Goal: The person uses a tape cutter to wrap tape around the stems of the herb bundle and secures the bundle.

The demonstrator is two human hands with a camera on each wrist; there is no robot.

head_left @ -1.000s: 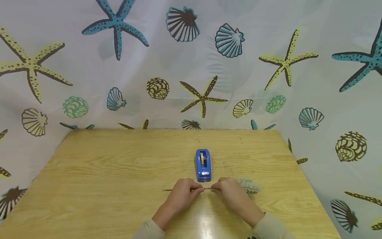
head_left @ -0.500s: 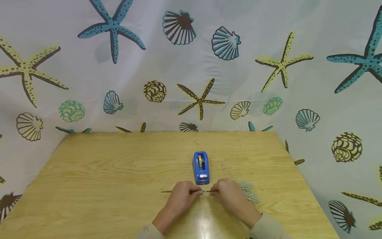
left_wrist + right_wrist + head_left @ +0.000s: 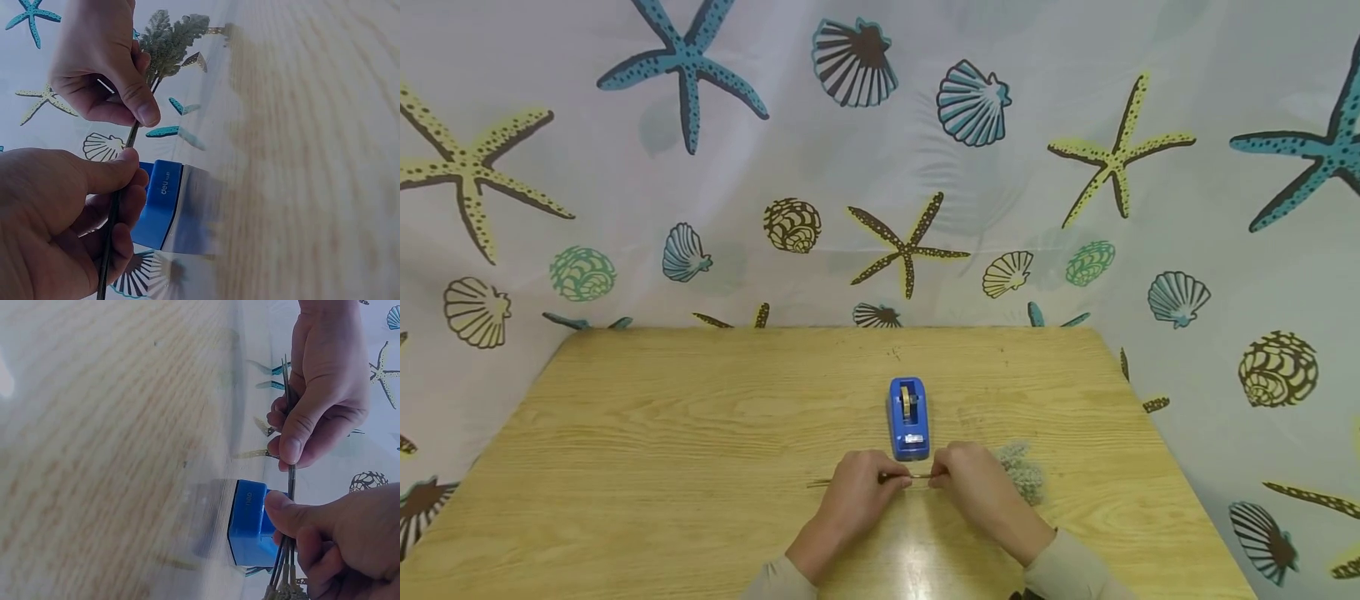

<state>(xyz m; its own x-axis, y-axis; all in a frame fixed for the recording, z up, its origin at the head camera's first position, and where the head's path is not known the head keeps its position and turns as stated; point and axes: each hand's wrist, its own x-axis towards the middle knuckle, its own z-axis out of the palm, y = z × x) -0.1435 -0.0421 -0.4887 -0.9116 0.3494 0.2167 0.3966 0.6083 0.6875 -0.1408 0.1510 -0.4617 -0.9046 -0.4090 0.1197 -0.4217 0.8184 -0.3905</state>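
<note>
Stems (image 3: pixel 292 477), thin, dark, grey-green-tufted, clamped in left grip (image 3: pixel 859 485) and right grip (image 3: pixel 972 477)

I face a pale cloth (image 3: pixel 865 150) printed with starfish (image 3: pixel 688 60) and shells (image 3: pixel 973 104), behind and beside my wood-grained table (image 3: pixel 662 417), where light (image 3: pixel 914 554) gleams.

This looks like a screened-off work spot. Pale cloth (image 3: pixel 1015 196) printed with starfish (image 3: pixel 907 249) and seashells (image 3: pixel 973 103) hangs behind a wood-grain table (image 3: pixel 662 458) and along both its sides. A blue tape dispenser (image 3: pixel 912 428) on the tabletop suggests desk work. The cloth hides the room beyond, so home or office is hard to tell.
</note>
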